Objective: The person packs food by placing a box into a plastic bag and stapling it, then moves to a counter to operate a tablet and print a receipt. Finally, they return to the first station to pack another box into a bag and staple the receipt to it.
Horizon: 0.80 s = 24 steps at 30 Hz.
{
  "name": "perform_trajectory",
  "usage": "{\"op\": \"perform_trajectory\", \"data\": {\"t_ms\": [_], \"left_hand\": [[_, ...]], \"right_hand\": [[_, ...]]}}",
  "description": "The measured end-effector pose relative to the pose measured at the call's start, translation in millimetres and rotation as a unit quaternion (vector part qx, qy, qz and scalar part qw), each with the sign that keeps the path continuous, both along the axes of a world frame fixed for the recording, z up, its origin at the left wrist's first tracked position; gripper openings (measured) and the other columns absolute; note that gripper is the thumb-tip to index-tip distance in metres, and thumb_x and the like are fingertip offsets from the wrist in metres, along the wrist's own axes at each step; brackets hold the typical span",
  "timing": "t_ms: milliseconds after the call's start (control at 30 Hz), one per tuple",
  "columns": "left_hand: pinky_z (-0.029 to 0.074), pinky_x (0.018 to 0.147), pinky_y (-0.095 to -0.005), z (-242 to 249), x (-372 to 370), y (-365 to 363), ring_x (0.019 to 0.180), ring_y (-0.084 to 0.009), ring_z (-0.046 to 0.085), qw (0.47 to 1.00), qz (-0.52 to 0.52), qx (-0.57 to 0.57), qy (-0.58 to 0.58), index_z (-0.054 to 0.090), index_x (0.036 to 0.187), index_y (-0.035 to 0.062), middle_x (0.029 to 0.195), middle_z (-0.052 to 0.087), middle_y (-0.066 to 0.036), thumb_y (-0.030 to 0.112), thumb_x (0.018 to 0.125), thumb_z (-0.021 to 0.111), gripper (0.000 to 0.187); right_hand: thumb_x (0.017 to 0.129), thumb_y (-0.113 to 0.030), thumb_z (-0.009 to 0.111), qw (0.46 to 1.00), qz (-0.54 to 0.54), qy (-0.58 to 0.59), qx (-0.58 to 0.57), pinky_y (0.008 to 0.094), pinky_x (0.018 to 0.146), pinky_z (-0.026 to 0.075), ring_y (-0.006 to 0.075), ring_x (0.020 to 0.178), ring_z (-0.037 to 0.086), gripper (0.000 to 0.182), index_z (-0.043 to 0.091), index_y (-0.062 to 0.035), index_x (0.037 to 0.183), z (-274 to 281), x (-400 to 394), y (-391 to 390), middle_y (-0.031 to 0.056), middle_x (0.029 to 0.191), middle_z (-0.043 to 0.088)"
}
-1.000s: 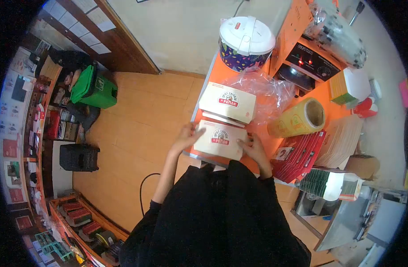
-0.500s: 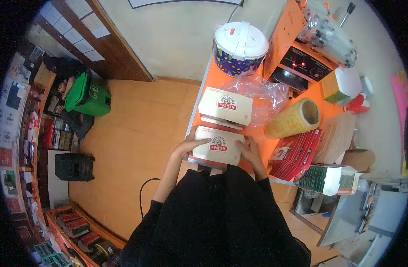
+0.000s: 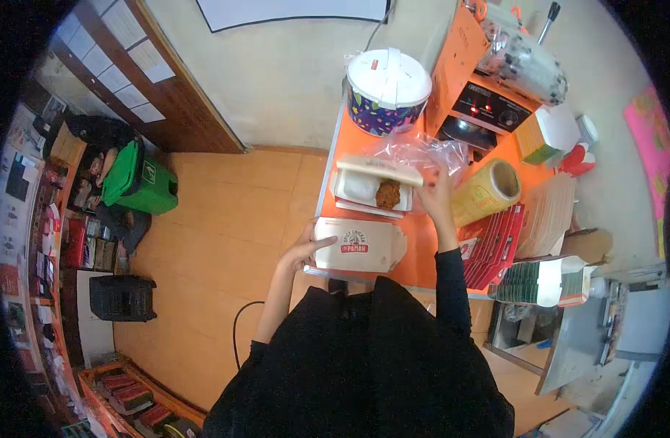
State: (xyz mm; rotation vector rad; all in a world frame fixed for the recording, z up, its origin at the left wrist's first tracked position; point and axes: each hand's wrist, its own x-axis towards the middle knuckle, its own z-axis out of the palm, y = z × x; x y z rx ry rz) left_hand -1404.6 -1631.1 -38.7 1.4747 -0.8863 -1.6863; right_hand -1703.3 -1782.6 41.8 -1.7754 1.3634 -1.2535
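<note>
My left hand [image 3: 303,248] grips the left end of the nearer food box [image 3: 382,252], thumb on its printed top and fingers at the side. This paper box lies flat at the counter's front edge, its right end flap showing. Just beyond it, a second food box [image 3: 343,198] stands with its lid [image 3: 378,170] raised. Inside are white rice [image 3: 360,187] on the left and a brown fried chicken piece [image 3: 387,195] on the right. My right hand [image 3: 438,201] pinches the right corner of that lid; its fingertips are partly hidden.
Clear plastic bags [image 3: 415,150] lie behind the boxes, near a patterned rice container [image 3: 382,109]. To the right stand a yellow roll [image 3: 488,193], red folded cartons [image 3: 492,244] and green-sided boxes [image 3: 528,283]. An orange sealing machine [image 3: 452,66] is at the back.
My right hand has left the nearer box and moved up and right to the farther one. That box's lid has gone from closed to raised, exposing the food. My left hand stays on the nearer box.
</note>
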Motion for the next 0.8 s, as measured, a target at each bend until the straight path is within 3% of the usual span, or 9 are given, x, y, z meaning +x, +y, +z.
{"op": "perform_trajectory", "data": {"t_ms": [67,167,267,367,433,500,600,633,800], "left_hand": [[0.054,0.07,-0.0351,-12.0,4.8,1.1,0.104,-0.0247,0.059,1.0,0.015,-0.019,0.02,0.023,0.144,0.013,0.12,0.056,-0.015,0.027,0.077,0.077,0.088],[0.052,0.081,-0.0369,-8.0,6.4,4.1,0.113,-0.026,0.054,0.998,0.015,-0.024,0.057,0.025,0.143,0.0113,0.126,0.052,-0.016,0.026,0.078,0.077,0.084],[0.05,0.088,-0.0399,2.8,11.0,6.0,0.118,-0.0273,0.051,0.995,0.025,-0.003,0.093,0.025,0.142,0.0119,0.131,0.049,-0.016,0.024,0.079,0.077,0.082],[0.05,0.088,-0.0437,14.3,11.1,15.0,0.119,-0.0277,0.051,0.994,0.04,0.027,0.099,0.026,0.142,0.0133,0.131,0.049,-0.015,0.024,0.079,0.076,0.082],[0.05,0.089,-0.0466,23.9,10.5,17.2,0.12,-0.028,0.05,0.992,0.049,0.06,0.095,0.026,0.142,0.0145,0.131,0.049,-0.015,0.024,0.079,0.076,0.081],[0.051,0.086,-0.0472,21.4,5.4,23.4,0.12,-0.0278,0.05,0.99,0.073,0.041,0.115,0.026,0.142,0.0156,0.131,0.049,-0.014,0.024,0.079,0.076,0.081],[0.052,0.085,-0.0468,17.8,0.2,33.7,0.121,-0.0277,0.05,0.985,0.121,0.023,0.117,0.026,0.141,0.0151,0.131,0.048,-0.014,0.024,0.079,0.077,0.081],[0.052,0.086,-0.0464,16.7,-1.4,40.8,0.121,-0.0277,0.05,0.984,0.138,0.022,0.114,0.027,0.141,0.0145,0.131,0.048,-0.014,0.024,0.079,0.077,0.08],[0.049,0.092,-0.046,41.7,-14.0,59.3,0.125,-0.0284,0.046,0.975,0.187,0.054,0.108,0.028,0.14,0.0114,0.132,0.047,-0.016,0.026,0.078,0.077,0.08]], "right_hand": [[0.078,-0.016,0.073,0.992,0.028,-0.097,0.074,0.0378,0.096,0.042,0.0275,0.11,0.051,0.076,0.032,-0.0144,0.141,-44.1,-6.4,-3.3,0.0143,0.121,0.049],[0.074,-0.014,0.077,0.943,0.186,-0.133,0.244,0.0366,0.09,0.047,0.0249,0.107,0.053,0.092,0.02,-0.0151,0.147,5.6,-3.8,31.6,0.014,0.121,0.048],[0.077,-0.026,0.076,0.902,0.215,-0.269,0.259,0.0344,0.081,0.05,0.0226,0.096,0.057,0.094,0.017,-0.0186,0.148,-12.3,-28.7,29.1,0.0131,0.118,0.049],[0.08,-0.042,0.071,0.743,0.086,-0.42,0.515,0.0329,0.069,0.052,0.0211,0.081,0.058,0.086,0.02,-0.0208,0.147,-39.8,-47.3,-10.8,0.0098,0.109,0.053],[0.083,-0.048,0.064,0.815,0.078,-0.315,0.481,0.0288,0.056,0.048,0.0137,0.064,0.053,0.064,0.037,-0.019,0.133,-39.0,-29.3,-21.7,0.0056,0.092,0.056],[0.082,-0.043,0.067,0.895,0.01,-0.183,0.407,0.026,0.036,0.035,0.0068,0.051,0.048,0.058,0.043,-0.0157,0.127,-18.7,4.9,-23.3,0.0003,0.07,0.055],[0.079,-0.03,0.076,0.901,0.092,-0.095,0.413,0.0273,0.046,0.044,0.0151,0.065,0.058,0.065,0.037,-0.0148,0.129,4.8,14.8,-19.6,0.0072,0.094,0.06],[0.077,-0.019,0.078,0.876,0.107,-0.164,0.44,0.0261,0.045,0.041,0.0139,0.069,0.059,0.065,0.037,-0.015,0.128,4.2,11.7,-20.2,0.0084,0.095,0.061],[0.079,-0.028,0.075,0.883,0.102,-0.158,0.429,0.0308,0.061,0.05,0.0175,0.078,0.062,0.068,0.036,-0.0179,0.133,-10.1,-10.7,-24.6,0.0091,0.097,0.062]]}}
